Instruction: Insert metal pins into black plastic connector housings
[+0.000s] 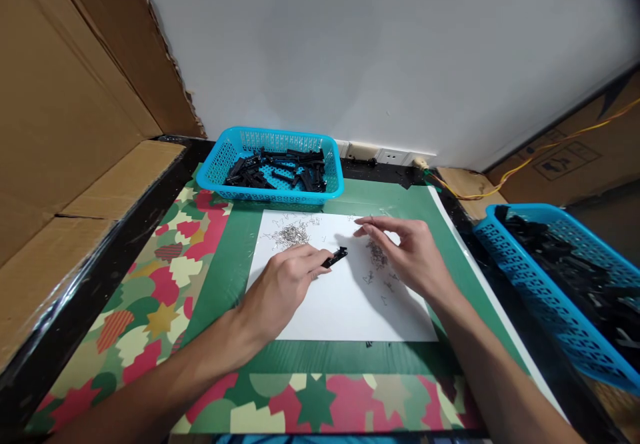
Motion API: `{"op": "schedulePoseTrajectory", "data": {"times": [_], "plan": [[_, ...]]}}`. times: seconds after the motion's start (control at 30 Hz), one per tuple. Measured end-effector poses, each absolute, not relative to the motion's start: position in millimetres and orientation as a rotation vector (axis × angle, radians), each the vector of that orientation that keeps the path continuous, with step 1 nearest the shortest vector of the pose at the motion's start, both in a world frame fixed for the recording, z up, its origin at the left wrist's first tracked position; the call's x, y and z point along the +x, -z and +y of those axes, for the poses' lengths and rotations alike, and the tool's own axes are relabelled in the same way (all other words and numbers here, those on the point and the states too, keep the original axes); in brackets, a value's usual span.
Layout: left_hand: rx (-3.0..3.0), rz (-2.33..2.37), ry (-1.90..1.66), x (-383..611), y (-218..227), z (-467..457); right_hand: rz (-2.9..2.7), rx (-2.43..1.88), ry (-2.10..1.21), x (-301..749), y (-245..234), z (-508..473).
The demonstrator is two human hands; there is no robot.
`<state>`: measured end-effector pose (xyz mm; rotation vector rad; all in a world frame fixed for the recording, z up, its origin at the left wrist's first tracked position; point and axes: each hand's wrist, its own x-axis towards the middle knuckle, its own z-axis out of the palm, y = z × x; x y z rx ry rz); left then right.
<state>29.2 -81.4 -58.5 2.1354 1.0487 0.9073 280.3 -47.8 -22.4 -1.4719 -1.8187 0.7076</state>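
My left hand (287, 281) is closed around a small black plastic part (336, 257), whose slotted end sticks out past the fingertips over the white sheet (320, 311). My right hand (405, 251) hovers to the right of it, thumb and fingers drawn together in a pinch. Whatever sits between those fingertips is too small to make out. Below the right hand lies a loose heap of tiny metal pieces (376, 255), partly hidden by it. Another heap of small metal pieces (294, 234) is spread on the sheet beyond my left hand.
A blue basket (270, 195) holding several black plastic parts stands at the back. On the right, a second blue basket (555, 304) is filled with black pieces. Cardboard (60, 131) walls the left side. A yellow cable (520, 167) runs from the wall sockets (391, 156).
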Motion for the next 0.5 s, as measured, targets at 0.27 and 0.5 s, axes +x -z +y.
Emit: {"op": "schedulePoseTrajectory", "data": {"times": [0.27,0.5], "plan": [[2.363,1.030,-0.860,26,64,-79,-1.191,-1.191,-1.212,252,49,-50],[2.223,1.015,-0.892,26,64,-75,-1.274,-1.209,-1.107,237,57,-52]]}}
